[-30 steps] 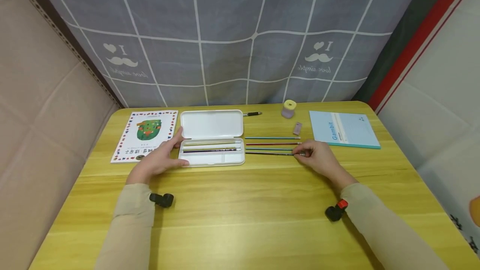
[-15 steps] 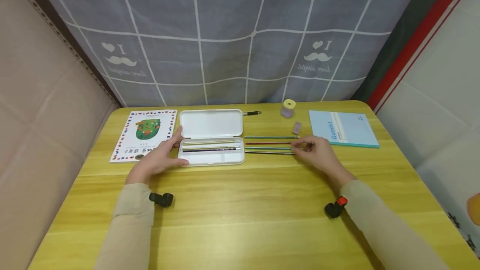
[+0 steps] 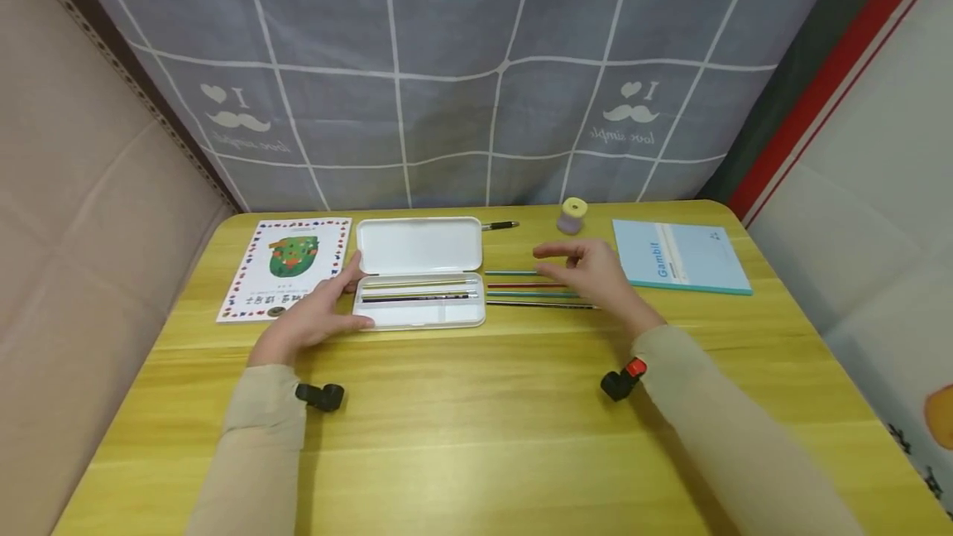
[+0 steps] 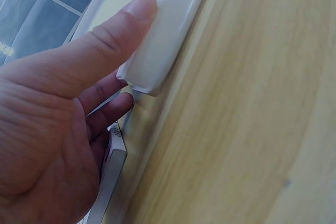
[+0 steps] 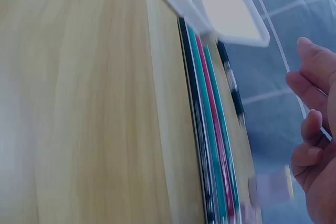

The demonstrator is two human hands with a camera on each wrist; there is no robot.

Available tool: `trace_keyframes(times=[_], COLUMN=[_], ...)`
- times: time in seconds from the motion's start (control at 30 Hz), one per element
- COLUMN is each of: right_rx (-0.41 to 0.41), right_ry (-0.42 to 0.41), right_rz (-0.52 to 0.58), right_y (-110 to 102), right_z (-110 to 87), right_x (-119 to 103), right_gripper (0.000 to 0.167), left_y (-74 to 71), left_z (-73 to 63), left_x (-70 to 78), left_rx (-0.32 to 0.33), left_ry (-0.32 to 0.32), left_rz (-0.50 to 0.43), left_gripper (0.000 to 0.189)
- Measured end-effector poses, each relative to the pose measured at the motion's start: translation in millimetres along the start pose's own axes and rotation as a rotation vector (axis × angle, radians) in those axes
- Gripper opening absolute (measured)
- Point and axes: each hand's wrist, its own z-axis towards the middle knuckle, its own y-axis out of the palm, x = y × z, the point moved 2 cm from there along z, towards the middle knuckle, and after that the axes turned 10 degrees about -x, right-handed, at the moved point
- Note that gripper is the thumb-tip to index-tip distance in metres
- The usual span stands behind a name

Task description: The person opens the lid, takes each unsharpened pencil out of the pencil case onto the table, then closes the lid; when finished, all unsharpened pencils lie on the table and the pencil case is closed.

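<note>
A white pencil case (image 3: 420, 246) lies with its lid folded back and several pencils (image 3: 417, 298) in its tray. My left hand (image 3: 316, 317) holds the case's left end, thumb at the near corner; the left wrist view shows the thumb (image 4: 123, 27) over the rim. Right of the case several pencils lie side by side on the table, among them a red pencil (image 3: 506, 284) and a black pencil (image 3: 536, 304). Above their right ends hovers my right hand (image 3: 599, 275), nothing in it, thumb and forefinger apart. It hides the eraser in the head view.
A black pen (image 3: 502, 225) pokes out from behind the lid. At the back stands a yellow-topped pencil sharpener (image 3: 572, 217). A light blue notebook (image 3: 700, 259) lies at right, and a picture booklet (image 3: 253, 271) lies left, partly under my left hand.
My right hand has left the right ends of the pencils, moving up and leftward with its fingers spread apart. The left hand and the pencil case have stayed put.
</note>
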Motion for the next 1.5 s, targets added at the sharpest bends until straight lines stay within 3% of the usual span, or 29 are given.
trace_keyframes(times=[0.2, 0.67, 1.03, 1.5], right_rx=[-0.071, -0.245, -0.228, -0.236], right_ry=[-0.003, -0.019, -0.015, 0.010], right_rz=[-0.047, -0.163, -0.419, -0.484], right_y=[22.7, 81.3, 100.1, 108.7], right_z=[18.4, 45.9, 54.1, 59.9], right_x=[-16.4, -29.2, -34.1, -38.4], right_gripper=[0.028, 0.022, 0.019, 0.014], left_y=[0.3, -0.6, -1.4, -2.8], left_z=[0.4, 1.5, 1.4, 1.6], left_x=[0.4, 0.6, -0.3, 0.0], left_rx=[-0.003, -0.001, -0.004, -0.021], left_ry=[-0.003, 0.007, 0.000, -0.017], left_rz=[-0.011, -0.009, -0.018, -0.021], left_gripper=[0.118, 0.117, 0.118, 0.116])
